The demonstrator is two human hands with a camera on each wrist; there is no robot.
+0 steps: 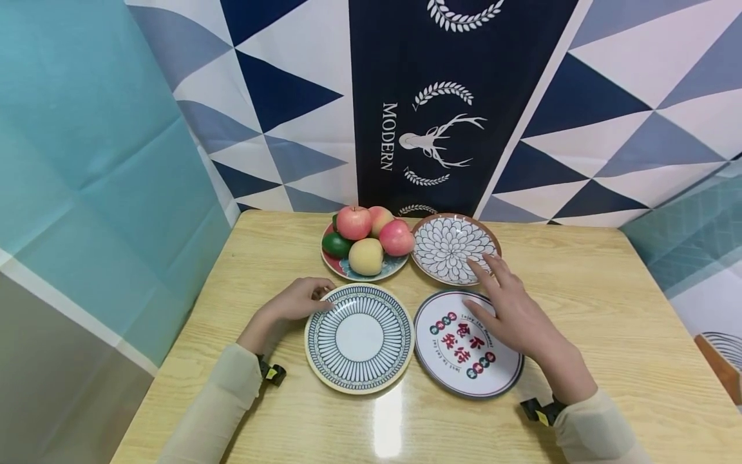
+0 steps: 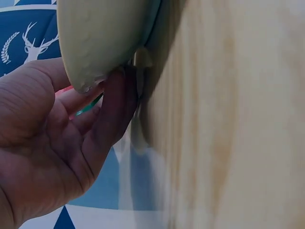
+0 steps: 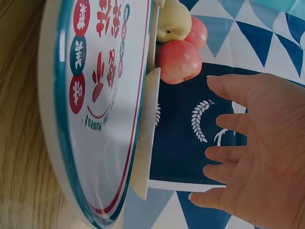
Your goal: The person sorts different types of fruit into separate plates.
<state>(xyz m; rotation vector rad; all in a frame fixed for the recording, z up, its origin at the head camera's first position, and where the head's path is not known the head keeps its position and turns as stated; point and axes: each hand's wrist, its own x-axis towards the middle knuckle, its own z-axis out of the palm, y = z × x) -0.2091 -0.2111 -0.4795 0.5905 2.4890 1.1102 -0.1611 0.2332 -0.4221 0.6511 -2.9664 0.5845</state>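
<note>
Blue-and-white, the striped plate (image 1: 359, 338) lies just left of the lettered plate (image 1: 469, 345), its rim pinched by the left hand (image 1: 299, 299) — thumb above, fingers beneath. Over the lettered plate, the right hand (image 1: 513, 316) is unclenched, fingers extended. Behind the lettered plate sits a petal-patterned plate (image 1: 454, 248); behind and to its left — a plate of fruit (image 1: 395, 264).

Patterned cloth (image 1: 690, 58) hangs behind pale wood-grain counter (image 1: 585, 290), navy, blue-grey and white triangles (image 1: 284, 91) flanking dark band (image 1: 379, 51). On band: sideways word "MODERN" (image 1: 389, 136), white deer head (image 1: 428, 141), leafy sprigs (image 1: 458, 22). Teal sheet (image 1: 87, 129) at left. Toward counter's back, fruit plate (image 1: 394, 265) bears pink-red fruit (image 1: 397, 238), yellow fruit (image 1: 366, 257), dark green fruit (image 1: 336, 245).
</note>
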